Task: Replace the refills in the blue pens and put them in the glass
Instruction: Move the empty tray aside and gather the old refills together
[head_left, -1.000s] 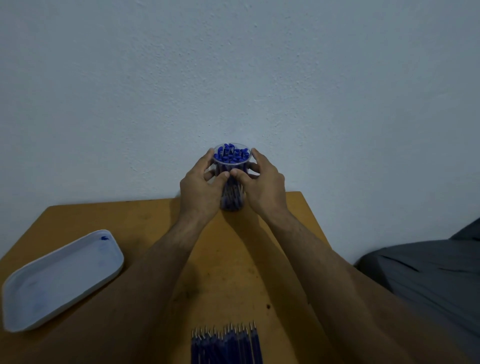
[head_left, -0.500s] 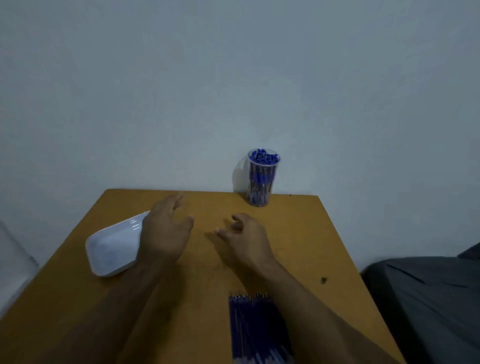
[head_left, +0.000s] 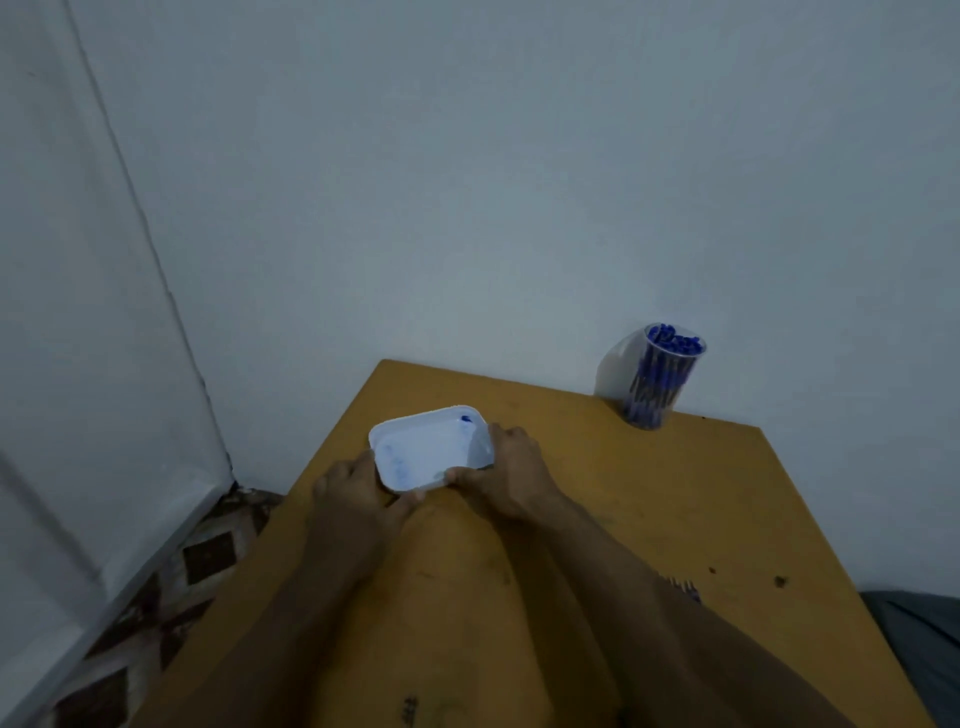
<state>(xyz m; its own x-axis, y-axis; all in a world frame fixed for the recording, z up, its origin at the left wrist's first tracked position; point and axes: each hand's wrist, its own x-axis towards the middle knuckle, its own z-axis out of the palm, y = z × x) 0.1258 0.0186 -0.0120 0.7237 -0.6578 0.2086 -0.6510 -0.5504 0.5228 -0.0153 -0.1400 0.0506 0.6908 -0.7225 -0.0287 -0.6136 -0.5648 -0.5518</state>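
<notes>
A clear glass (head_left: 655, 376) packed with several blue pens stands at the table's far right edge against the wall. A white plastic tray (head_left: 426, 452), holding one small blue bit near its far corner, sits at the table's far left. My left hand (head_left: 358, 493) grips its near left edge. My right hand (head_left: 509, 470) grips its right side, fingers over the rim and thumb at the near corner. A bundle of blue refills (head_left: 683, 587) peeks out from behind my right forearm.
The wooden table (head_left: 649, 499) stands against a pale wall. To the left the table edge drops to a patterned tile floor (head_left: 171, 587) and a white panel. A dark grey cloth (head_left: 919, 639) lies at the lower right.
Both hands left the glass, crossed the table to the left and took hold of the white tray. The view swung left, so the glass now sits at the right.
</notes>
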